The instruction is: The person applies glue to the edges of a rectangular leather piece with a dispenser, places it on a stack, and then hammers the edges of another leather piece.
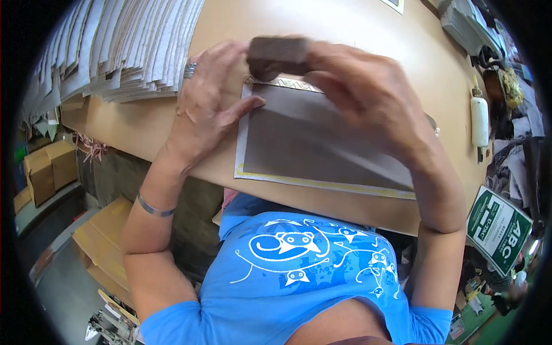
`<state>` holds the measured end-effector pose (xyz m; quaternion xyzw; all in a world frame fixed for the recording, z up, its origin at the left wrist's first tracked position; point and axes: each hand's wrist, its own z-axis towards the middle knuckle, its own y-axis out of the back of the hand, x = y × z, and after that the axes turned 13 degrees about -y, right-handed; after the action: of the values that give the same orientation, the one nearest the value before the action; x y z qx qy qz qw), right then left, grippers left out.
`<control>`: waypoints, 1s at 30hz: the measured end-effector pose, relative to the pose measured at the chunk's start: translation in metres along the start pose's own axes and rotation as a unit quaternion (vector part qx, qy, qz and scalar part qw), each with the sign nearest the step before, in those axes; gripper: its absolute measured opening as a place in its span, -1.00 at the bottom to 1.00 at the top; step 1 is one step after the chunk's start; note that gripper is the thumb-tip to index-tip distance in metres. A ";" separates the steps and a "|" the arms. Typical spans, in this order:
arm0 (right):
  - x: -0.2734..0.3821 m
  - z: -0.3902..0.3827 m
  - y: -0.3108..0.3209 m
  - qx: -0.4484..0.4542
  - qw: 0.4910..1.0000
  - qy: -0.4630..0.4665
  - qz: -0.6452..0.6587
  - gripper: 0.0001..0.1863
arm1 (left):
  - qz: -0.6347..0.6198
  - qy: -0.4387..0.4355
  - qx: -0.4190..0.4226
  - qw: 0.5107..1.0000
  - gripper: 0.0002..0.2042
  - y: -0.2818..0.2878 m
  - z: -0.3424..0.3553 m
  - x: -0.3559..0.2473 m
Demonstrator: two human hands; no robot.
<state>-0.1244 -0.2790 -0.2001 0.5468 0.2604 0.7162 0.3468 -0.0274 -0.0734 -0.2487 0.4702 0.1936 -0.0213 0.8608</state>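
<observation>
A grey-brown sheet [322, 135] with a white border lies on the table in front of me. Yellow runs along its near border, and a patterned strip [290, 83] shows at its far edge. My left hand [210, 92] rests at the sheet's left side, fingers stretched forward and thumb on the border. Over the far edge, my right hand [368, 86] grips a dark brown block [279, 53], its end close to my left fingertips. Motion blurs the right hand and the block; whether the block touches the strip, I cannot tell. My right forearm hides the sheet's right part.
Stacked pale sheets [132, 46] fan out at the far left of the wooden table [224, 23]. A white glue bottle [479, 118] lies near the right edge, beside heaped grey scraps [520, 149]. A green-and-white box [499, 230] sits right, cardboard boxes [103, 241] left below.
</observation>
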 end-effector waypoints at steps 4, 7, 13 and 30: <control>-0.003 -0.032 0.041 -0.025 0.999 -0.027 -0.035 -0.78 | 0.100 -0.063 0.102 0.988 -0.51 0.002 0.000 -0.019; -0.012 -0.072 0.052 -0.016 0.993 -0.113 -0.043 -0.66 | 0.133 -0.114 0.145 0.974 -0.60 -0.003 0.011 -0.029; -0.031 -0.095 0.063 -0.077 0.985 -0.148 -0.038 -0.60 | 0.078 -0.100 0.177 0.976 -0.72 -0.006 0.037 -0.041; -0.084 -0.152 0.107 -0.351 0.885 -0.248 0.178 -0.65 | -0.231 0.105 0.256 0.933 -0.82 -0.024 0.104 -0.072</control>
<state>-0.2799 -0.4099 -0.2107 0.5860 -0.2048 0.6516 0.4359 -0.0668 -0.1829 -0.1924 0.6162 0.3738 -0.2189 0.6578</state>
